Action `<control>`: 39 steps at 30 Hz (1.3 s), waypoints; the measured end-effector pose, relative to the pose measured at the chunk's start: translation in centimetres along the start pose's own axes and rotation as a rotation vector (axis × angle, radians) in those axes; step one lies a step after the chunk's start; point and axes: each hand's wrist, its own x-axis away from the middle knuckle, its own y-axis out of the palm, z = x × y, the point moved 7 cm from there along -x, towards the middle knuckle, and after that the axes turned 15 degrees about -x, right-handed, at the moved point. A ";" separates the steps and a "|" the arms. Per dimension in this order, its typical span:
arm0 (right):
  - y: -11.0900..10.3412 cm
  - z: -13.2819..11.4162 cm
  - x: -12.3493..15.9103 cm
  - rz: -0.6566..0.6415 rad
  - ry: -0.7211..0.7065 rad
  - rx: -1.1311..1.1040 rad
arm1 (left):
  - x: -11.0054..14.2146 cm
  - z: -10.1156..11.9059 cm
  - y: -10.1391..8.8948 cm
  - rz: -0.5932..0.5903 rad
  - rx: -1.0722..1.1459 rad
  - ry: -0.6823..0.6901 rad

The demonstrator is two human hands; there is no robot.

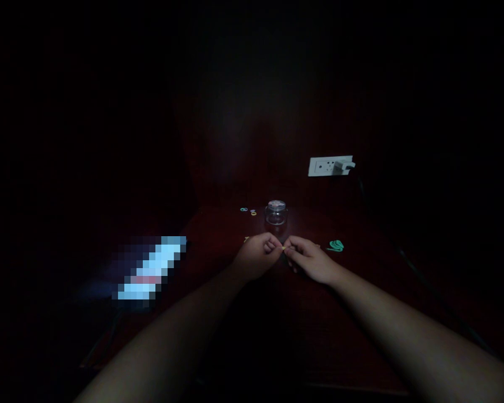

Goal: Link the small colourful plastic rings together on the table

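Note:
My left hand (258, 254) and my right hand (311, 258) meet over the dark table, fingertips pinched together. Between them is a small yellow piece (284, 248), too small and dim to name; both hands seem to grip it. Other yellowish bits peek out beside the hands; whether they belong to the same piece I cannot tell. Just beyond my fingers stands a clear glass jar (276, 215) with its lid on. A coiled green cord (336, 245) lies to the right of my right hand.
Several small coloured rings (253, 213) lie left of the jar, near the back. A lit, blurred screen (155, 271) is at the left. On the back wall, a white socket plate (324, 166) holds a plug, and a thin cable runs down the right side. The room is very dark.

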 end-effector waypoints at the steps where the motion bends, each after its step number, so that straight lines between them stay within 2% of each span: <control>1: 0.0 0.0 0.0 0.000 0.002 0.003 | 0.0 0.0 0.0 0.006 -0.007 0.002; 13: -0.2 0.3 -0.1 0.003 0.017 0.036 | -0.5 0.3 -1.1 0.059 -0.098 0.058; 23: 0.1 0.4 -0.1 -0.019 0.015 0.024 | -0.3 0.2 -0.4 0.005 -0.029 0.011; 39: 0.0 0.6 -0.2 -0.041 0.003 -0.019 | -0.3 0.3 0.0 -0.001 0.019 0.054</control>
